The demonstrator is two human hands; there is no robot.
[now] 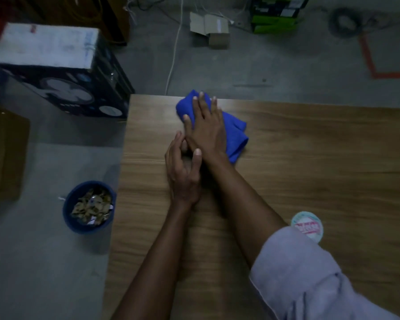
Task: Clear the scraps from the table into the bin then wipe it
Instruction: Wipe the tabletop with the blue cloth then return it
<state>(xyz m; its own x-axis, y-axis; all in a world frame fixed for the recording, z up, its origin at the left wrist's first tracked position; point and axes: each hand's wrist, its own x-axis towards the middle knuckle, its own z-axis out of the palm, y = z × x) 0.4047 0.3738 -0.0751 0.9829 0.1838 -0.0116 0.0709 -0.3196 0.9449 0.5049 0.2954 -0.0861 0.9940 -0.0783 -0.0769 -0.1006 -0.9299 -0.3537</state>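
Observation:
A blue cloth point(234, 135) lies crumpled near the far left corner of the wooden table point(310, 158). My right hand point(206, 125) presses flat on the cloth with straight fingers. My left hand point(183, 167) hovers just beside the right wrist, fingers loosely curled, holding nothing that I can see. On the floor left of the table stands a blue bin point(89, 207) filled with paper scraps.
A round lid or container point(306, 225) with a pink label sits on the table by my right sleeve. A dark printed box point(62, 72) stands on the floor at the table's far left corner. Cardboard boxes, cables and orange floor tape lie beyond.

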